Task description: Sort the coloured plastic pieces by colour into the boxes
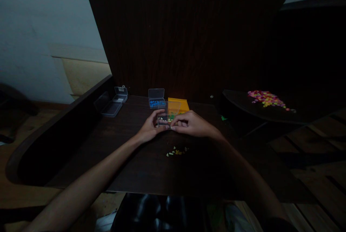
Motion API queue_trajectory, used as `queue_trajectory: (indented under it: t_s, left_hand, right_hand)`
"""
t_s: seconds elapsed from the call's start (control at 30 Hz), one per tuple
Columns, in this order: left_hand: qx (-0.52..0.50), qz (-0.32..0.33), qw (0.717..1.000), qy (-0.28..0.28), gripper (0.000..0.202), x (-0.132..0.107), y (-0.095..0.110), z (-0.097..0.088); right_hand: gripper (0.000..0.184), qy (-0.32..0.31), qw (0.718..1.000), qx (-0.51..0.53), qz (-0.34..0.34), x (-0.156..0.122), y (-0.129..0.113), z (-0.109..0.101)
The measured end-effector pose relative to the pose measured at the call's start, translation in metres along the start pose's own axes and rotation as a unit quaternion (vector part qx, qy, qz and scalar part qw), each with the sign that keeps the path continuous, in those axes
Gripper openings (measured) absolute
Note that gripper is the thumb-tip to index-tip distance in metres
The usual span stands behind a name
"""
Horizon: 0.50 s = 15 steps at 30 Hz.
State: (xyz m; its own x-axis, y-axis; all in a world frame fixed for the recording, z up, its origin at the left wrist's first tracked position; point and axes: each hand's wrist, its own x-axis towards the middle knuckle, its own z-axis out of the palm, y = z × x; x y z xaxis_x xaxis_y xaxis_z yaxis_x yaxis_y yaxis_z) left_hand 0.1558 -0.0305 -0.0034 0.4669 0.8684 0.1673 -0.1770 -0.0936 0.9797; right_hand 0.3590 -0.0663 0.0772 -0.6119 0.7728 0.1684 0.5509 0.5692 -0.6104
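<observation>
My left hand (151,127) grips the left side of a clear plastic box (163,124), thumb in front and fingers behind. A few small pale yellow beads show inside it, and its clear lid stands raised at the back. At the box's front right, my right hand (189,123) has its fingertips pinched together; a tiny pale speck shows there, too small to name. Nearer to me on the dark desk lies a small scatter of yellow beads (177,152). Just behind the hands stands an orange box (178,105) with green pieces in it.
A clear box of blue beads (157,103) stands open at the back. Two more clear boxes, one open (112,109) and one smaller (120,95), sit at the left. Multicoloured beads (267,98) are heaped on a raised shelf (243,107) at the right.
</observation>
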Motion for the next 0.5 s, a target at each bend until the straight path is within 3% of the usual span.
queue_trajectory:
  t_s: [0.13, 0.5]
  left_hand:
    - [-0.006, 0.002, 1.000, -0.014, 0.065, -0.001, 0.001, 0.001]
    - [-0.046, -0.004, 0.999, -0.026, 0.064, -0.004, 0.008, 0.005]
  right_hand:
    - [0.016, 0.040, 0.994, -0.096, 0.017, 0.019, 0.007, 0.002]
    - [0.022, 0.023, 0.963, -0.255, 0.085, 0.034, 0.016, 0.020]
